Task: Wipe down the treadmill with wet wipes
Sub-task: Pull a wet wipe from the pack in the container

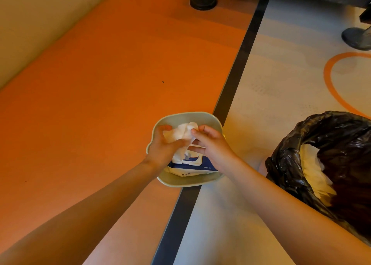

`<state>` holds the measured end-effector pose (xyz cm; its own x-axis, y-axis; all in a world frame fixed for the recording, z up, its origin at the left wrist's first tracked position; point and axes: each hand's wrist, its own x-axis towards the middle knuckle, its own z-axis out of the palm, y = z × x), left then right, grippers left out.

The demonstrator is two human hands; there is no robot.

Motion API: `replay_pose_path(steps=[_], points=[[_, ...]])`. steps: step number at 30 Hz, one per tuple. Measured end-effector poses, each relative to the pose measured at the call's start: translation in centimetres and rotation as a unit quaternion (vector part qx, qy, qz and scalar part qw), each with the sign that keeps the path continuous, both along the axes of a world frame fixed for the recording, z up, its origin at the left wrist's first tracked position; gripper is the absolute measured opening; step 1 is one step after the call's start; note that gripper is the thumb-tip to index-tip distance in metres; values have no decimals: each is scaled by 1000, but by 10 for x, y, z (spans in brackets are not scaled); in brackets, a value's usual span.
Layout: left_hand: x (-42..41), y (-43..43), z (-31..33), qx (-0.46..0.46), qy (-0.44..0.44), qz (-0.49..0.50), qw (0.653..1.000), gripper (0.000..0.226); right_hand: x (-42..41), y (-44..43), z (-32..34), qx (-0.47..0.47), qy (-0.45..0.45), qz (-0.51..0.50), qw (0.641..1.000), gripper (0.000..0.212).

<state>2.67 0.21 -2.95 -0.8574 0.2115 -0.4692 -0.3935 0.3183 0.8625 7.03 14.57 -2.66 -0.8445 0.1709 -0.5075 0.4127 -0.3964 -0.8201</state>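
The floor (100,84) is orange on the left and pale on the right, split by a dark stripe (236,68) on which a green bowl (190,116) sits, holding the wet wipes pack (192,165). The left hand (162,146) and right hand (210,144) both pinch a white wipe (180,134) just above the pack. A black-lined bin (331,132) with white sheets inside stands close by on the right.

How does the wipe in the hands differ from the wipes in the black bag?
The held wipe is one bunched piece, pinched between the left hand and right hand over the green bowl; the bag wipes are several flatter sheets lying loose, untouched. The held wipe trails down to the open pack; the bag wipes sit inside the black bag. Both look white.
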Motion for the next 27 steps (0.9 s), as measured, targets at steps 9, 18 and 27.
replay_pose_path(steps=[9, 18, 27], points=[[-24, -21, 2, -65, 66, 80, 992, 18, -8, 9, -2, 66, -44, -98, 992, 15], [-43, -43, 6, -51, 70, 195, 977, 18, -10, 21, -5, 149, -39, -147, 977, 14], [-34, -36, 6, -17, 27, 168, 985, 26, -12, 18, -11, 223, 17, -110, 968, 20]])
